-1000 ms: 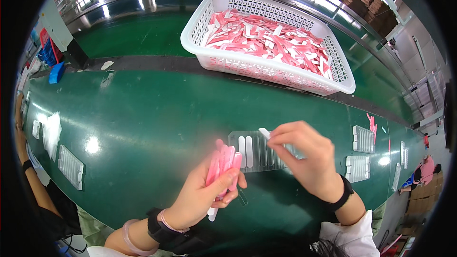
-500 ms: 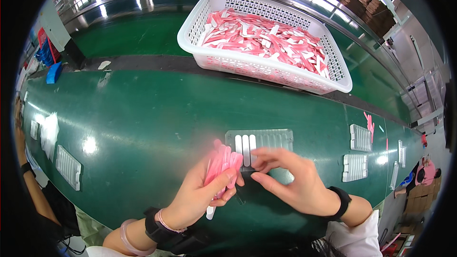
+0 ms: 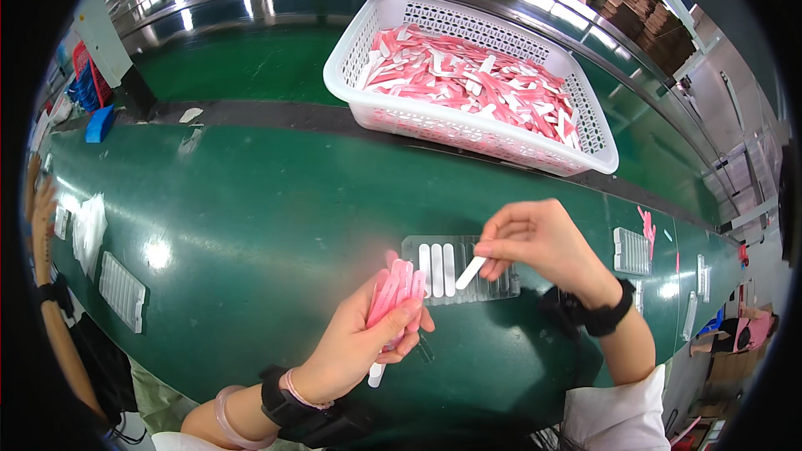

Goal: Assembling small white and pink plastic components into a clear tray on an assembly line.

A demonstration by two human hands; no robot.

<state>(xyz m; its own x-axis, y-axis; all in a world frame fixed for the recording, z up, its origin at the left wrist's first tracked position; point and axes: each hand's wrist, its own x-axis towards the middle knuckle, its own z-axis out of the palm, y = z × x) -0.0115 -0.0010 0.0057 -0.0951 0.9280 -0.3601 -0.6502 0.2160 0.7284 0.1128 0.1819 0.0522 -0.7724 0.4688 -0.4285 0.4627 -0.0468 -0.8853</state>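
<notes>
My left hand [image 3: 355, 334] is closed round a bundle of pink nail files [image 3: 394, 291], flat sticks with rounded ends; one white end pokes out below the palm. Between thumb and fingers of my right hand [image 3: 543, 242] is a single white nail file [image 3: 469, 274], slanted, its lower end over the clear slotted tray [image 3: 499, 287]. Three white nail files [image 3: 436, 271] lie side by side in the tray's left slots. The right hand covers part of the tray's far right corner. Both hands are just above the green table.
Beyond the table's dark edge stands a white perforated basket [image 3: 468, 129] heaped with pink and white files. More clear trays lie at the left [image 3: 122, 292] and right [image 3: 632, 250], with pink files [image 3: 647, 230] beside one. Another person's hand [image 3: 42, 209] shows at far left.
My right hand has risen from the tray and now pinches a white nail file. A third white file now shows fully in the tray. The left hand keeps its bundle, barely moved.
</notes>
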